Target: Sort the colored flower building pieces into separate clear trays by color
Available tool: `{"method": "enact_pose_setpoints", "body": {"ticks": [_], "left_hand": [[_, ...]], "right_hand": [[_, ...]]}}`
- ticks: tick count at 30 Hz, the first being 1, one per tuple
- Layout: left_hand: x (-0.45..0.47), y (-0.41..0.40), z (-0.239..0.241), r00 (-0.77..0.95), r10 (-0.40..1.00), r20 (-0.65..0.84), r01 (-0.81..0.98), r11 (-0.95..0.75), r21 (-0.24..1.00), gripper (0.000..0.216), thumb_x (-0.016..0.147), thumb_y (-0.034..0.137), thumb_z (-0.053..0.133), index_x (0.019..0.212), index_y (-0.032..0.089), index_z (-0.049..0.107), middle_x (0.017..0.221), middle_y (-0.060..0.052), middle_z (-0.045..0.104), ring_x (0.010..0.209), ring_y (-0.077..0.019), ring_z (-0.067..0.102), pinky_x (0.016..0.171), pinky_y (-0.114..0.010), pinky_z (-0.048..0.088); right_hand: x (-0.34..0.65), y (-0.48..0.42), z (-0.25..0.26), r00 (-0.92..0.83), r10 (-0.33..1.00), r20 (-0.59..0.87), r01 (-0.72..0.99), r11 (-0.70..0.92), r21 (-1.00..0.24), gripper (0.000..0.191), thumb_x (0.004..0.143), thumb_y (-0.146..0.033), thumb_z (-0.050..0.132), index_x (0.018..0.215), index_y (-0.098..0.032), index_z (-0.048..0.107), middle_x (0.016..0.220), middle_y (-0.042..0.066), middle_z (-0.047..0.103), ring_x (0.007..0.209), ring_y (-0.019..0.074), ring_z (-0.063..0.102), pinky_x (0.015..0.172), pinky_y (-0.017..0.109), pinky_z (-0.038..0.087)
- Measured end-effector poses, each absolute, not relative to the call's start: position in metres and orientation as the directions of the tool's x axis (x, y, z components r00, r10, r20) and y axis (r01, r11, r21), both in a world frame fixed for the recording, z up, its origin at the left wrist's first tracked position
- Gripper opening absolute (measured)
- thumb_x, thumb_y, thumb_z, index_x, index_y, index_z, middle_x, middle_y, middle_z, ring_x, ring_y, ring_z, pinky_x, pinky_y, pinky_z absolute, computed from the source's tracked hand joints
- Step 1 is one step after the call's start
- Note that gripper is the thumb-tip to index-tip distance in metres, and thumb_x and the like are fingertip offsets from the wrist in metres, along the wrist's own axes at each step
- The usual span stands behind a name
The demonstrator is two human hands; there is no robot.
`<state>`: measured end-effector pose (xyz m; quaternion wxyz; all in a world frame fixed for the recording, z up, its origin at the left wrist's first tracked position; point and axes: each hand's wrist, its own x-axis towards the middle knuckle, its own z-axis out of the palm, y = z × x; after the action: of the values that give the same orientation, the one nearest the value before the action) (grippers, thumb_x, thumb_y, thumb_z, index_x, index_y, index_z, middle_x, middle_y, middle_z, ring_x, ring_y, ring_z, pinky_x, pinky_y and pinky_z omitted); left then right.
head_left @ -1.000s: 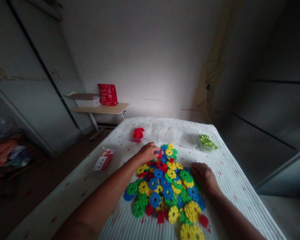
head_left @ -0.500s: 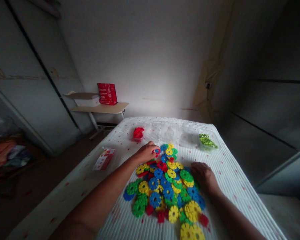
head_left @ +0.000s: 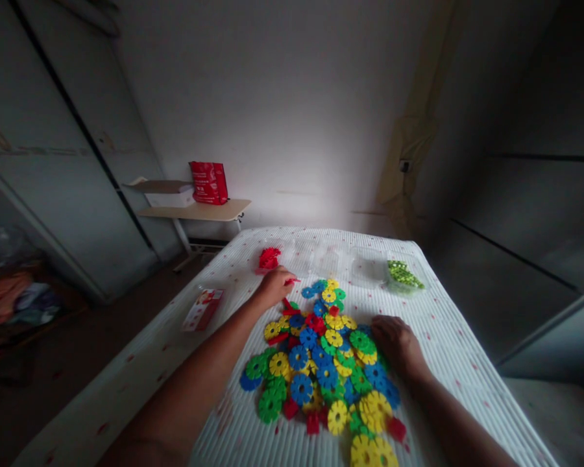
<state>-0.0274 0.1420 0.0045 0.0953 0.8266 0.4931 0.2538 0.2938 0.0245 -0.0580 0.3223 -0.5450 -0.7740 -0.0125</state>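
The person's left hand point(head_left: 274, 285) pinches a red disc point(head_left: 292, 281) just short of the tub of red discs point(head_left: 269, 259). Their right hand point(head_left: 395, 342) rests loosely curled, holding nothing, steadying the mixed pile point(head_left: 324, 363).

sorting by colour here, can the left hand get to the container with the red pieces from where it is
Probably yes. The left hand, pinching a red piece, sits just short of the clear container holding red pieces, with only bare white cover between them. The right hand rests on the pile, out of the way.

Left hand point(head_left: 274, 285) extended, fingers pinched; right hand point(head_left: 395, 342) flat, palm down.
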Motion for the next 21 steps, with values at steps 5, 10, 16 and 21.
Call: {"method": "enact_pose_setpoints", "body": {"ticks": [5, 10, 16, 21], "left_hand": [[-0.063, 0.178, 0.034, 0.043, 0.903, 0.427, 0.872, -0.243, 0.426, 0.029, 0.074, 0.015, 0.053, 0.1, 0.015, 0.067, 0.099, -0.009, 0.065, 0.093, -0.021, 0.058, 0.087, -0.031, 0.043], [-0.076, 0.191, 0.029, -0.01, 0.915, 0.404, 0.882, -0.182, 0.436, 0.034, 0.073, 0.006, 0.048, 0.102, 0.013, 0.064, 0.103, -0.012, 0.064, 0.097, -0.0233, 0.059, 0.087, -0.034, 0.043], [-0.05, 0.165, 0.023, 0.064, 0.894, 0.443, 0.863, -0.273, 0.426, 0.025, 0.076, 0.011, 0.047, 0.087, 0.017, 0.068, 0.094, -0.006, 0.067, 0.089, -0.0177, 0.06, 0.085, -0.029, 0.044], [0.005, 0.129, 0.024, 0.401, 0.826, 0.396, 0.671, -0.559, 0.486, 0.02, 0.072, 0.017, 0.054, 0.086, 0.017, 0.068, 0.085, -0.003, 0.067, 0.075, -0.0131, 0.061, 0.071, -0.022, 0.047]], "right_hand": [[0.293, 0.024, -0.056, -0.205, 0.834, 0.513, 0.857, 0.406, -0.317, 0.029, 0.085, -0.03, 0.043, 0.078, -0.019, 0.068, 0.088, 0.009, 0.069, 0.082, 0.0206, 0.062, 0.076, 0.032, 0.047], [0.291, 0.024, -0.056, -0.199, 0.834, 0.514, 0.869, 0.393, -0.301, 0.029, 0.085, -0.029, 0.042, 0.078, -0.019, 0.069, 0.087, 0.008, 0.07, 0.081, 0.0201, 0.062, 0.075, 0.031, 0.047], [0.292, 0.025, -0.057, -0.192, 0.838, 0.51, 0.873, 0.383, -0.301, 0.029, 0.085, -0.028, 0.042, 0.079, -0.019, 0.069, 0.089, 0.008, 0.07, 0.082, 0.0203, 0.061, 0.078, 0.032, 0.046], [0.293, 0.025, -0.057, -0.192, 0.847, 0.495, 0.876, 0.375, -0.302, 0.027, 0.084, -0.027, 0.044, 0.079, -0.02, 0.069, 0.089, 0.008, 0.07, 0.082, 0.02, 0.061, 0.076, 0.031, 0.046]]}}
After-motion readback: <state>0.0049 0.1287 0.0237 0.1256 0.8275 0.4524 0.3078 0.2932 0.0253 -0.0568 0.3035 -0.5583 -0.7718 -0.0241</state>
